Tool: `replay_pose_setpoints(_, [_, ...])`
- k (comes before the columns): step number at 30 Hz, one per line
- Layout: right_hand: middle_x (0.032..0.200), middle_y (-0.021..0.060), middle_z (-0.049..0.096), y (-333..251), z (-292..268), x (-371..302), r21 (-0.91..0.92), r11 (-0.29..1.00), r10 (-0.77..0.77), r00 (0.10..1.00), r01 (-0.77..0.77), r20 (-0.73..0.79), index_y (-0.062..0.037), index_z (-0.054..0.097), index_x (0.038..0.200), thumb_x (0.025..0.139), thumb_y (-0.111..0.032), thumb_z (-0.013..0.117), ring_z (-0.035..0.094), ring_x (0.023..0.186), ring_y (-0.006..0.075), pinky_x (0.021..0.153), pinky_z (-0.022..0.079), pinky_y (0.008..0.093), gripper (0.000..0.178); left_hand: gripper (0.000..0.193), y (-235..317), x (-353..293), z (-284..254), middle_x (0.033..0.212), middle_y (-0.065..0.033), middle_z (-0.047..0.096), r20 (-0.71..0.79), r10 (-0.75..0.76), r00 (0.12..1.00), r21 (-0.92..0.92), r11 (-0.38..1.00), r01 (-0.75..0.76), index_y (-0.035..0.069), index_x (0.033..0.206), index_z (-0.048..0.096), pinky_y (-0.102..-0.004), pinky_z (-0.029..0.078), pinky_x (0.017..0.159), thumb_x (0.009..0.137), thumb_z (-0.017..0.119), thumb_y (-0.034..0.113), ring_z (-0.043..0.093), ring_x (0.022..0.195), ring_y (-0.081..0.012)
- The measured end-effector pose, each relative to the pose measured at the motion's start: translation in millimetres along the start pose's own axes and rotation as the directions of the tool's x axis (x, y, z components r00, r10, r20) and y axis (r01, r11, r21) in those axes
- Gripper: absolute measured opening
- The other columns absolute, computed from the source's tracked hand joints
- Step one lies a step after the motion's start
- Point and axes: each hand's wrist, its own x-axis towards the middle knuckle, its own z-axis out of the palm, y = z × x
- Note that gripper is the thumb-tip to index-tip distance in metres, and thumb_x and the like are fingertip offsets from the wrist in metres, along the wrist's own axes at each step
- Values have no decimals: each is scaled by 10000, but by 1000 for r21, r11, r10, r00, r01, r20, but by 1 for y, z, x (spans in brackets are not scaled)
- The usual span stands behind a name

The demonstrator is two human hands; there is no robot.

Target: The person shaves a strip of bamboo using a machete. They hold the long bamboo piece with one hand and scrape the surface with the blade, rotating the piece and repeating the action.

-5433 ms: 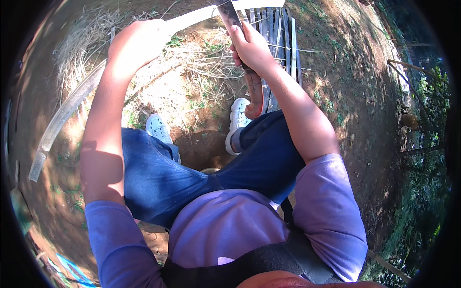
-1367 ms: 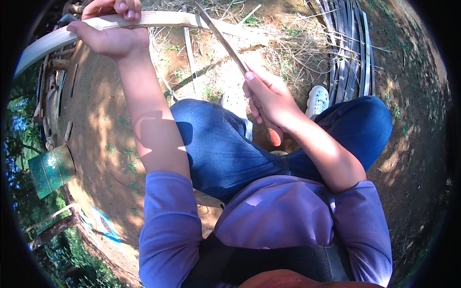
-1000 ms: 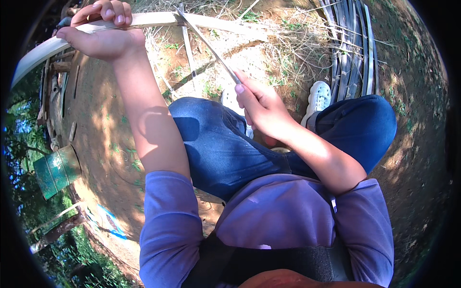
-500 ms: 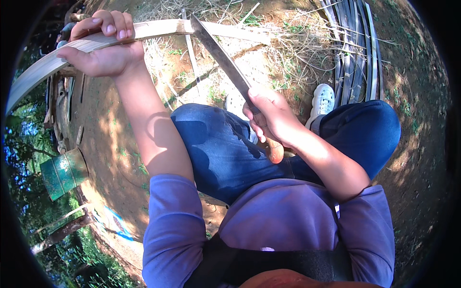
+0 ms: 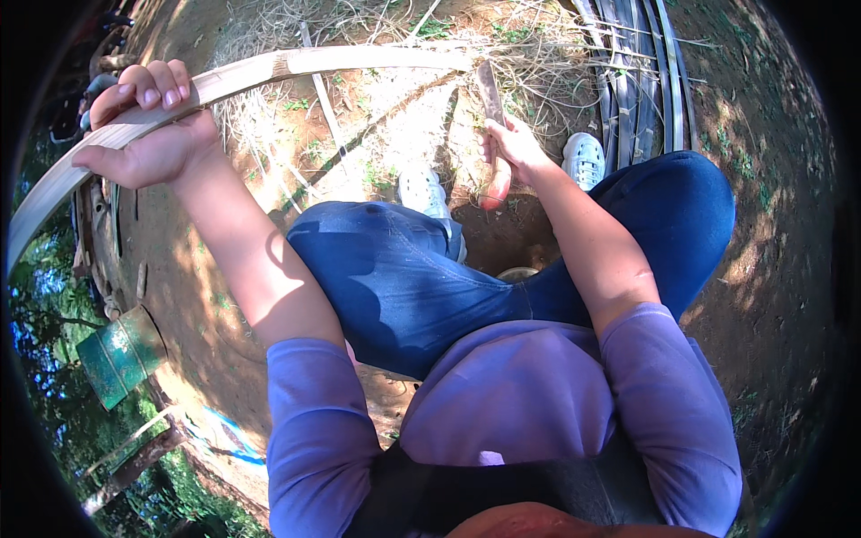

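Observation:
A long pale strip, like split bamboo (image 5: 242, 76), arcs from the left rim across the top of the view. My left hand (image 5: 148, 130) is wrapped round it near its left part, fingers over the far side and thumb along the near side. My right hand (image 5: 513, 143) grips a long knife by its orange-brown wooden handle (image 5: 495, 186). The dark blade (image 5: 489, 94) points away from me, and its tip is at the strip's far right end. Whether the blade touches the strip I cannot tell.
Thin shavings (image 5: 547, 85) litter the ground ahead. A bundle of dark strips (image 5: 639, 81) lies far right, near my white shoe (image 5: 584, 160). Left of me are a green container (image 5: 121, 354) and a log (image 5: 134, 466). My bent knees (image 5: 377, 269) are below the strip.
My right hand and the knife have moved away from me along the strip to its right end. My left hand has shifted left and slightly nearer, still holding the strip.

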Motion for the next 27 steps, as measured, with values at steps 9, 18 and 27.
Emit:
replay_pose_setpoints(9, [836,67,590,6,11,21,-24,1000,12,999,-11,40,-74,539,1032,1031,-221,421,574,631,163,572,517,323,188,762,4,-3,-4,635,-56,443,-3,-8,1000,34,999,8,126,796,678,-289,317,481,828,427,844,396,525,-171])
replay_pose_setpoints(18, [753,50,557,6,25,25,54,995,81,997,-80,-17,-63,533,1007,1040,-226,430,536,575,152,508,469,303,195,775,2,-9,21,573,-50,417,-121,43,992,93,995,-32,122,763,649,-269,308,414,830,411,856,386,436,-159])
replay_pose_setpoints(27, [696,23,548,-11,50,-9,16,999,46,990,-49,131,-60,546,999,1027,-228,480,527,559,129,516,474,292,182,797,-4,-12,44,566,-63,443,-39,73,997,85,994,-69,88,791,597,-269,341,393,844,392,857,426,430,-170])
